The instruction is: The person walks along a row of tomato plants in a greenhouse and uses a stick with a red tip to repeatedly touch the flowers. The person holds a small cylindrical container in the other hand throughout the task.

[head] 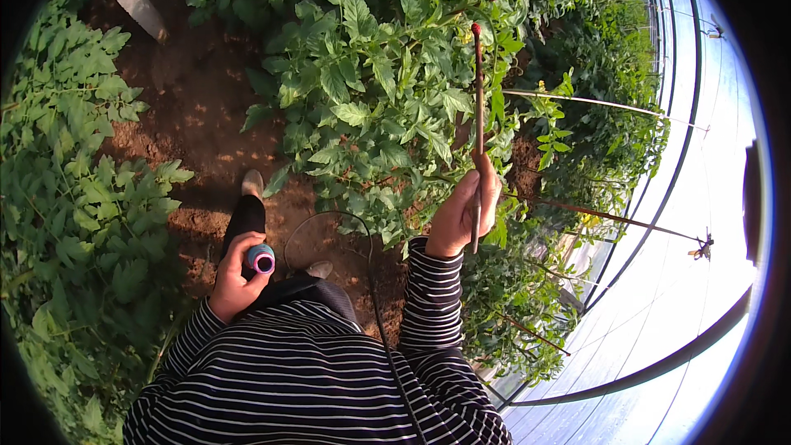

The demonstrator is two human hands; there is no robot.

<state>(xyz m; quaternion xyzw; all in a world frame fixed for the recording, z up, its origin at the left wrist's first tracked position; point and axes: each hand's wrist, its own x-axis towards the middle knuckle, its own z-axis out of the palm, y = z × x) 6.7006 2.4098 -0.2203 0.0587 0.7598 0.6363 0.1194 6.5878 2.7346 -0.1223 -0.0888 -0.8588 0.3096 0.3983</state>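
My left hand [238,278] is closed around a small open bottle [261,259] with a purplish rim and a dark opening facing up. My right hand [466,204], raised at the right, grips a thin stick [479,105] between thumb and fingers. The stick points away from me, and its tip [476,29] is red. Around that tip are leaves of a tomato plant [383,74] and small yellow flowers [465,36]. The lower end of the stick sticks out below my fingers.
Another row of leafy plants [93,198] stands at the left, beside a bare soil path [198,99]. A thin black cable [372,272] hangs in front of me. Strings and stakes [605,213] cross the plants at right, near the greenhouse's plastic film wall [667,296].
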